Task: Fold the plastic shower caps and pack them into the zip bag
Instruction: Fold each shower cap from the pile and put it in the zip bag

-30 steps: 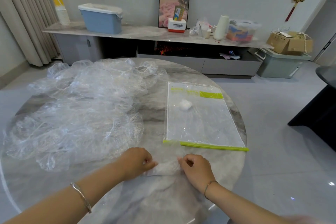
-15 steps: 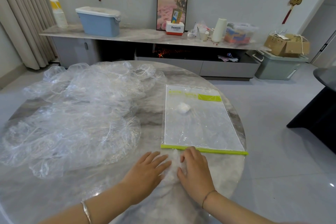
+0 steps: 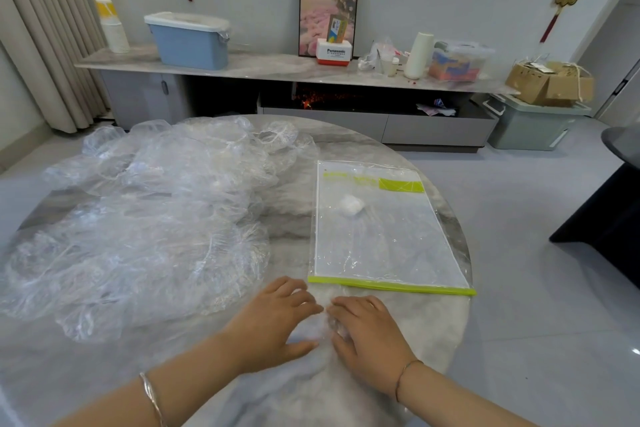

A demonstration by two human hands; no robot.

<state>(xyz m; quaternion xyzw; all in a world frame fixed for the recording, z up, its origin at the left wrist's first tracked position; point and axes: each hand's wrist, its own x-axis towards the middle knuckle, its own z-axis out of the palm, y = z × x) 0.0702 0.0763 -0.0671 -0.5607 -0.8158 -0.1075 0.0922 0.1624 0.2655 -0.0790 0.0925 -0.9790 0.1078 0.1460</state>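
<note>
Shower cap (image 3: 311,331) pressed under left hand (image 3: 273,321), right hand (image 3: 369,334); grip wide, fingers straight. Box (image 3: 334,53) reads "Panasonic".

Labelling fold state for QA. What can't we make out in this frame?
All head view:
- Shower cap being folded: mostly covered by the left hand and right hand; fold count unreadable.
- Pile of caps: clear layers overlap; number unclear.
- Zip bag: zip strip too thin to tell open or closed.
- White wad: inside or on the bag, unclear.
</note>
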